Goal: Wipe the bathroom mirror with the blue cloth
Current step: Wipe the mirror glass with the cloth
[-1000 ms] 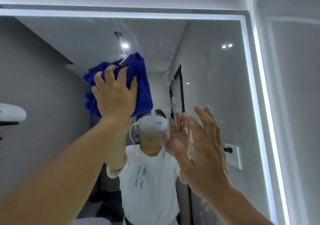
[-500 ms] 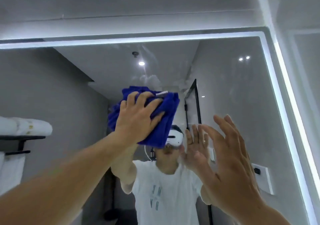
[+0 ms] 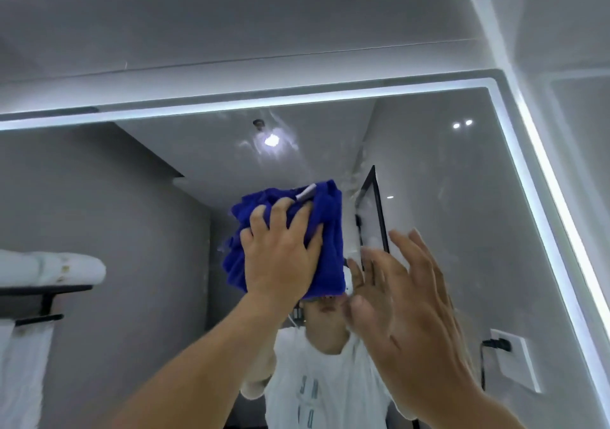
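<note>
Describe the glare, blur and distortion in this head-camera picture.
Head view: the mirror edge's lit strip is overexposed; a reflected ceiling light flares over smears; the right hand is motion-blurred, the left hand and blue cloth sharper; wide-angle bends straight edges.

A black shelf (image 3: 46, 288) is fixed to the grey wall, seen as a reflection in the mirror (image 3: 445, 204), well left of the left hand (image 3: 280, 257) and slightly below it. A rolled white towel (image 3: 49, 268) lies directly on the shelf. A second white towel (image 3: 23, 372) hangs from the rail (image 3: 38, 319) beneath.
</note>
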